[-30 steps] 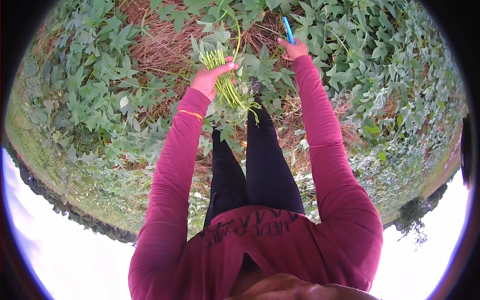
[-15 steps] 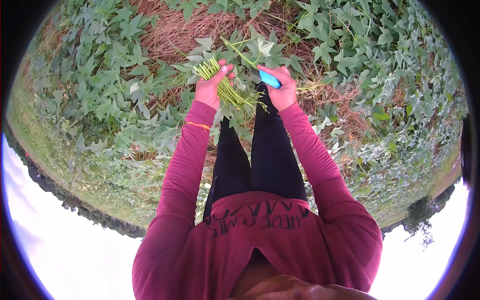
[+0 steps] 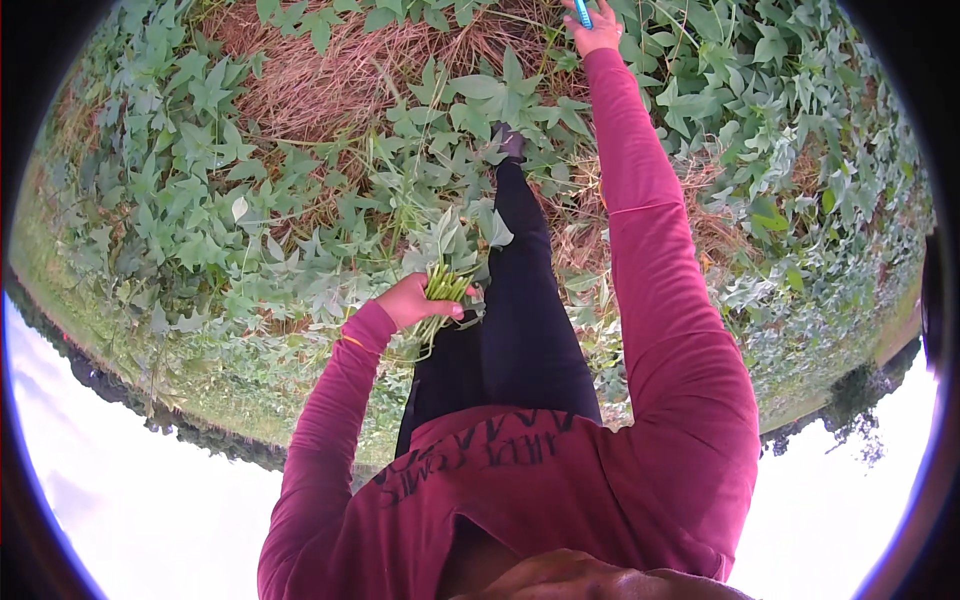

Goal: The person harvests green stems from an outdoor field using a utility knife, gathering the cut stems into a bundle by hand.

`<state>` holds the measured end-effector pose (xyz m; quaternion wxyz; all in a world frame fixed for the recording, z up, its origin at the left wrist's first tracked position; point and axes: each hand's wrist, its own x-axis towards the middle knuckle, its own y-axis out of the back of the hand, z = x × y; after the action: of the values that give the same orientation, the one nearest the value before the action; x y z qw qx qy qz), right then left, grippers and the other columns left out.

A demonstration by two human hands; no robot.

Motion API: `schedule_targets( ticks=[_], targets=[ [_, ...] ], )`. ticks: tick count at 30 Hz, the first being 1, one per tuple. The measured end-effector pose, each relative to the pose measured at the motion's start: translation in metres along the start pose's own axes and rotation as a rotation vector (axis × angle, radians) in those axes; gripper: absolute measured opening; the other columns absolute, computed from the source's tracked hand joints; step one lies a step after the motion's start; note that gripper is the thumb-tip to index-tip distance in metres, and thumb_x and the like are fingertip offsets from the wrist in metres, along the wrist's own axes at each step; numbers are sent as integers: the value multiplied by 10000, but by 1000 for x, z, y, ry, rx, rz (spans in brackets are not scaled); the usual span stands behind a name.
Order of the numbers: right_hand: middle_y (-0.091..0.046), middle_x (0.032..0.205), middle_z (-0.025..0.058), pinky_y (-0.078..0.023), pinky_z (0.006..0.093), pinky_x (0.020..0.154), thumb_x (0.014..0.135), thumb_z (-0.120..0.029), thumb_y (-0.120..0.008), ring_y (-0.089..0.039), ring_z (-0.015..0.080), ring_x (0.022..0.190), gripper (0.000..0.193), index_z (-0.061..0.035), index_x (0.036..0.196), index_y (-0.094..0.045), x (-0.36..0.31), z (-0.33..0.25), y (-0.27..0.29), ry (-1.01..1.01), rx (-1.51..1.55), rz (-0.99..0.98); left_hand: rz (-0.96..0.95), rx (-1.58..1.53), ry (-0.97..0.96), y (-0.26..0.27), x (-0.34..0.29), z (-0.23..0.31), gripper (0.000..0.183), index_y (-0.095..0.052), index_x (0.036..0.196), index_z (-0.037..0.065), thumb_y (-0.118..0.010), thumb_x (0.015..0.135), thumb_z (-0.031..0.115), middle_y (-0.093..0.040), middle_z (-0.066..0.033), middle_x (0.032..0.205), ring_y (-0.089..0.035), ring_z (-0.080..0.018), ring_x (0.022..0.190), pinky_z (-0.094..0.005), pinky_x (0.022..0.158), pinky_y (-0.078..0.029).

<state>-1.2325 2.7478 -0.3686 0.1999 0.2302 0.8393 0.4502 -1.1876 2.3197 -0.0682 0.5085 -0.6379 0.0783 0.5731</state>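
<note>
My left hand [image 3: 408, 302] is closed around a bunch of cut green stems [image 3: 446, 284], held low in front of my left thigh. Leaves hang from the far end of the bunch, and thin loose stems trail below the thumb. Far forward at the top edge, my right hand [image 3: 600, 34] reaches over the leafy vines [image 3: 690, 100] with a blue-handled knife [image 3: 583, 12] in its grip. The knife's far end is cut off by the picture's edge, and its blade cannot be made out.
Lobed green vines [image 3: 190, 210] spread all around me. Dry brown straw [image 3: 330, 70] lies between them ahead. My dark-trousered leg [image 3: 530, 270] stands among the leaves, its shoe [image 3: 510, 140] partly covered. Trees [image 3: 850, 400] line the field's edge.
My hands have moved apart. The left drew back toward my body with the stem bunch, while the right stretched far forward with the knife. The stem near the knife is no longer there.
</note>
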Motion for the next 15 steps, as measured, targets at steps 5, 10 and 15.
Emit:
schedule_targets(
  ticks=[5,10,15],
  targets=[
    [-696,1025,126,-512,372,883,870,-204,-687,-639,317,971,230,-36,1025,-707,-105,-107,6,143,345,-317,363,-472,-91,19,24,-22,362,-597,1233,13,-678,882,45,-711,-121,1040,-677,-167,847,-327,773,-555],
    [-637,1224,129,-427,408,1040,700,43,-645,-580,317,1143,460,-34,1153,-674,-273,-146,51,129,409,-456,682,-374,-212,91,36,-9,315,-623,1173,34,-684,864,26,-720,-105,1015,-643,-123,732,-287,641,-534],
    [-586,1323,95,-409,415,1081,691,53,-628,-557,337,1181,551,-57,1231,-634,-304,-145,51,45,448,-278,685,-93,-264,116,61,-19,338,-626,1183,63,-720,860,85,-718,-104,1029,-642,-116,749,-282,648,-520]
  ],
)
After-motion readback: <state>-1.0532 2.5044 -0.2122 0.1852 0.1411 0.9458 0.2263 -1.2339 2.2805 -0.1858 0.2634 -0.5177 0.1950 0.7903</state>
